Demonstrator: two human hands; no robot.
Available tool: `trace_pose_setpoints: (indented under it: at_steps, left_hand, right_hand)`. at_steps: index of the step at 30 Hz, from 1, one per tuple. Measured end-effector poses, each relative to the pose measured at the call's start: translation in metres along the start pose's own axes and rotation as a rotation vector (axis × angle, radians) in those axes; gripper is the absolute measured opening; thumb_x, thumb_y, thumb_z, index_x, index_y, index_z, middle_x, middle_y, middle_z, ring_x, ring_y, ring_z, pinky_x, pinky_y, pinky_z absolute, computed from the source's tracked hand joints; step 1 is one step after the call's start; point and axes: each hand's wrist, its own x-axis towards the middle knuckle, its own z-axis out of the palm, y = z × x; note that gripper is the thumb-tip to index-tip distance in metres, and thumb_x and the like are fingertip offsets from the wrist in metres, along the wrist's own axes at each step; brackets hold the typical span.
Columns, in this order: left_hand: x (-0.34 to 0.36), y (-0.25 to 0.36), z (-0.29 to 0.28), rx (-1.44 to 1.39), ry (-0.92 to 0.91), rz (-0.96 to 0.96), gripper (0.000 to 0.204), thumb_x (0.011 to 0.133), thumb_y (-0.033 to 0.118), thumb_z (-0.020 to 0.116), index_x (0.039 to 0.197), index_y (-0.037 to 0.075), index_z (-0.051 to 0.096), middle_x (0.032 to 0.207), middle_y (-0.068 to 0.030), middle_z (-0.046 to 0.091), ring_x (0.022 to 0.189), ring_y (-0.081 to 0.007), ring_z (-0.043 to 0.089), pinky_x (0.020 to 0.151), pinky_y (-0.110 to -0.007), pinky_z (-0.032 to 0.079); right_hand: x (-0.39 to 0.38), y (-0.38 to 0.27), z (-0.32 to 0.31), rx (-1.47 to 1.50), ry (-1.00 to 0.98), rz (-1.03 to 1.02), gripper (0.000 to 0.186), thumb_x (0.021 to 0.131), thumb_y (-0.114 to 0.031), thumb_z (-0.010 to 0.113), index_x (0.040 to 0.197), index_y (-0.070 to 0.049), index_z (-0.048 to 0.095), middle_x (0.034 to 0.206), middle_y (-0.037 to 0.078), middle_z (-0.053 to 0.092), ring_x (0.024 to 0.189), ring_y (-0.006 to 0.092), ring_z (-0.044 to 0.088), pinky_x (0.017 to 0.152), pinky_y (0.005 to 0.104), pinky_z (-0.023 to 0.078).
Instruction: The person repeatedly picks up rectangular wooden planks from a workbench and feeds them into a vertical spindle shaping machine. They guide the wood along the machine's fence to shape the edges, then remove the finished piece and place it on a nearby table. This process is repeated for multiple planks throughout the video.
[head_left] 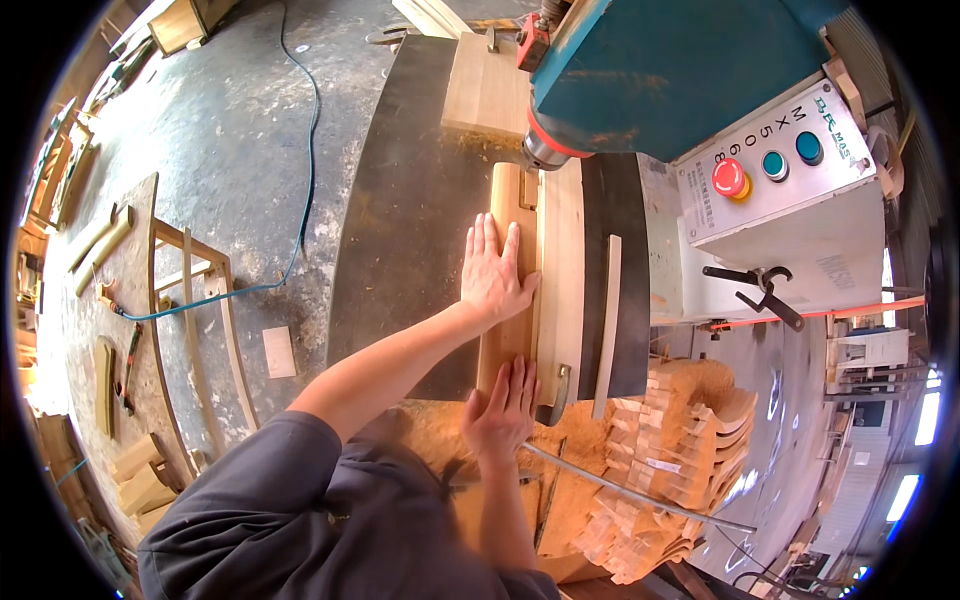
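A long wooden piece with a rounded outer edge [512,335] lies on the dark machine table [390,200], its right side along a straight wooden fence board [562,260]. My left hand [493,282] presses flat on the middle of it, fingers stretched forward and thumb to the right. Nearer to me, my right hand [502,412] rests over its near end with extended fingers. A narrow slot [528,190] shows near the piece's far end, close to the metal chuck [545,152] of the teal machine head [640,85]. Any bit in the chuck is hard to make out.
A metal clamp [558,395] grips the fence's near end; a thin wood strip [607,325] lies to its right. The control box [775,165] carries several buttons. Curved wooden parts [670,440] are stacked at lower right. A workbench [145,290] and blue hose [316,130] are left.
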Motion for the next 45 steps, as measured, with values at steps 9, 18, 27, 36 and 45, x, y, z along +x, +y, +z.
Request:
trace_pose_setpoints:
  at_steps: [9, 18, 27, 36, 45]
  left_hand:
    - [0.005, -0.001, 0.0, -0.002, -0.013, -0.006, 0.089, 0.093, 0.051, 0.065, 0.158, -0.003, 0.038, 0.163, -0.0416, 0.024, 0.157, -0.0519, 0.016, 0.131, -0.054, 0.01]
    - [0.009, -0.002, -0.001, -0.004, -0.013, -0.01, 0.089, 0.092, 0.051, 0.065, 0.158, -0.002, 0.038, 0.163, -0.0411, 0.024, 0.157, -0.0517, 0.016, 0.131, -0.054, 0.01]
    - [0.014, -0.003, 0.001, -0.009, 0.003, -0.004, 0.089, 0.092, 0.051, 0.066, 0.157, -0.003, 0.039, 0.162, -0.0415, 0.024, 0.157, -0.052, 0.017, 0.131, -0.054, 0.011]
    - [0.022, -0.006, 0.003, -0.017, 0.014, -0.005, 0.089, 0.091, 0.05, 0.067, 0.157, -0.002, 0.04, 0.162, -0.0416, 0.025, 0.157, -0.0521, 0.017, 0.131, -0.054, 0.011]
    - [0.029, -0.007, 0.002, -0.009, 0.008, -0.006, 0.089, 0.091, 0.05, 0.067, 0.157, -0.003, 0.04, 0.162, -0.0412, 0.025, 0.157, -0.0514, 0.017, 0.131, -0.054, 0.011]
  right_hand:
    - [0.007, -0.002, -0.001, -0.045, -0.006, -0.001, 0.062, 0.089, -0.025, 0.066, 0.141, 0.008, 0.055, 0.148, 0.03, 0.054, 0.141, 0.0496, 0.049, 0.119, 0.0598, 0.038]
    - [0.01, -0.001, 0.004, -0.06, -0.005, -0.01, 0.061, 0.091, -0.027, 0.063, 0.14, 0.009, 0.055, 0.148, 0.031, 0.054, 0.141, 0.0505, 0.05, 0.119, 0.0599, 0.038]
    - [0.014, -0.001, 0.006, -0.033, -0.002, 0.009, 0.067, 0.085, -0.022, 0.069, 0.143, 0.006, 0.053, 0.151, 0.028, 0.052, 0.143, 0.0484, 0.047, 0.119, 0.0601, 0.038]
    - [0.021, 0.0, 0.01, -0.031, 0.002, 0.003, 0.067, 0.085, -0.022, 0.07, 0.143, 0.006, 0.054, 0.151, 0.029, 0.052, 0.142, 0.0493, 0.048, 0.119, 0.0607, 0.038]
    - [0.027, 0.0, 0.012, -0.058, 0.0, -0.003, 0.063, 0.091, -0.028, 0.063, 0.141, 0.008, 0.055, 0.148, 0.03, 0.053, 0.141, 0.0504, 0.048, 0.118, 0.061, 0.038]
